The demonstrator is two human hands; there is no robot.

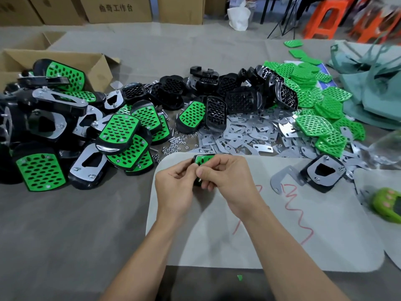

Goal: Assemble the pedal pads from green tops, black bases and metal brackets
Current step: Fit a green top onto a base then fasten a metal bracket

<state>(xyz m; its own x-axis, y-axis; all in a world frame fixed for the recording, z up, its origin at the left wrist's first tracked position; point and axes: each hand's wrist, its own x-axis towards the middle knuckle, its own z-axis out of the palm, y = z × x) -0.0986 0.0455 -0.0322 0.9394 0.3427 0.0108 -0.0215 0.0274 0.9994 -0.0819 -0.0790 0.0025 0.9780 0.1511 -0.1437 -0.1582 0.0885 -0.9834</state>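
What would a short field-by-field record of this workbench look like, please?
In hand: pedal pad, green face showing, held by left hand and right hand
Work surface: white mat
Left: pile of assembled pads
Centre back: black bases
Right: green tops
Beyond mat: metal brackets, loose nuts
Right of hands: upturned pad, bracket side up

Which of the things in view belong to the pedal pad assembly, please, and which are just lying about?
Job: pedal pad, gripped by the left hand and right hand; green tops; black bases; metal brackets; loose nuts; finished pads.
Lying about: green gadget; teal fabric; orange stools; white bag.
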